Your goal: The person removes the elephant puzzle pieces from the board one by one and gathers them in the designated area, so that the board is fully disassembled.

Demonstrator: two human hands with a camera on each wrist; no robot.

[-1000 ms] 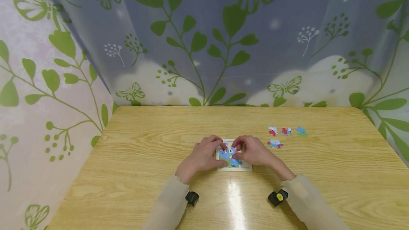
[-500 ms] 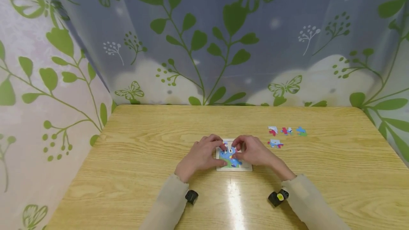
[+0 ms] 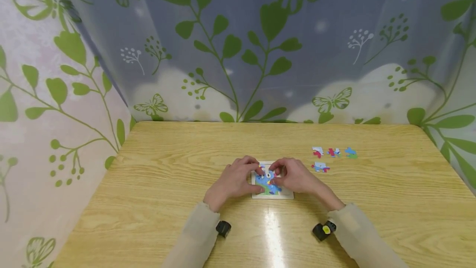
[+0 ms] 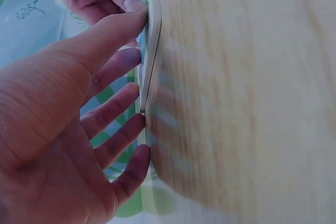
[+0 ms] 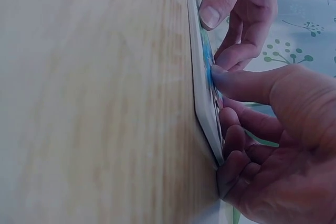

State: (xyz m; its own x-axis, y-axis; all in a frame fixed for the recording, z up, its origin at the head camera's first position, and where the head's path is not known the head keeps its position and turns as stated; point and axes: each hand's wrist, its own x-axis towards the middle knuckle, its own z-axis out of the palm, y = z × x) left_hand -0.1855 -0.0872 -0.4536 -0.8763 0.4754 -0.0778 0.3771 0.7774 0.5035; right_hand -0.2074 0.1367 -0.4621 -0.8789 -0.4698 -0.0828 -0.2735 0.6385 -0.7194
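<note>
Four loose puzzle pieces [image 3: 333, 152] lie on a wood-grain table [image 3: 167, 164] backed by leaf-printed drapery [image 3: 232, 47]. Nearer the person, a framed puzzle [image 3: 266, 184] sits flat between both hands. The left hand [image 3: 234, 180] spreads loosely, thumb on it, gripping nothing; the right hand [image 3: 296, 175] touches it with parted thumb and forefinger, other fingers curled.

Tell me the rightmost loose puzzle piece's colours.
That puzzle piece is blue and green, seen best in the head view.
</note>
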